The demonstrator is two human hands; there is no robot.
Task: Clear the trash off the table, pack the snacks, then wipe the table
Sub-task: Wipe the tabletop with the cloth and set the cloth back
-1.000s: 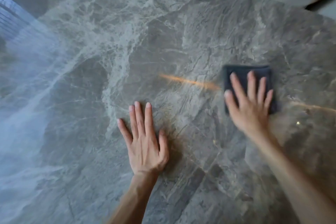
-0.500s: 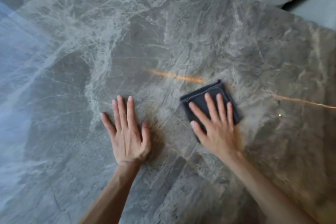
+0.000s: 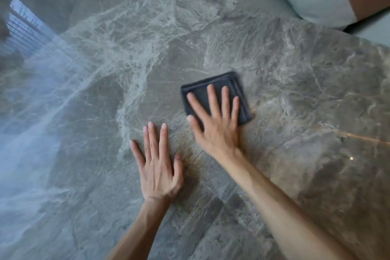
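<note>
This is the wiping step, the last of the three, so I judge the trash and the snacks already dealt with. My right grip (image 3: 219, 131) is released, not clenched: fingers straight and spread, pressing flat on the dark folded cloth (image 3: 213, 80). The cloth lies under my fingers and the front of my palm. Its far edge shows just beyond my fingertips, and one corner pokes out past my little finger. The heel of this grip sits off the cloth, towards me, low over the marbled desk (image 3: 295, 91) (whether it touches I cannot tell). The grip looks slightly smeared, which I read as mid-stroke, though I cannot tell which way.

My left grip (image 3: 158, 167) is also released and holds nothing. It lies flat on the desk just beside my right thumb, a little nearer to me, as a brace.

The next move calls for even downward pressure through the fingers, so the cloth slides with me and does not bunch at its folded edge. I would sweep it over the stretches beyond my fingertips and out past the little-finger side. The left grip may need to shift out of the path.
</note>
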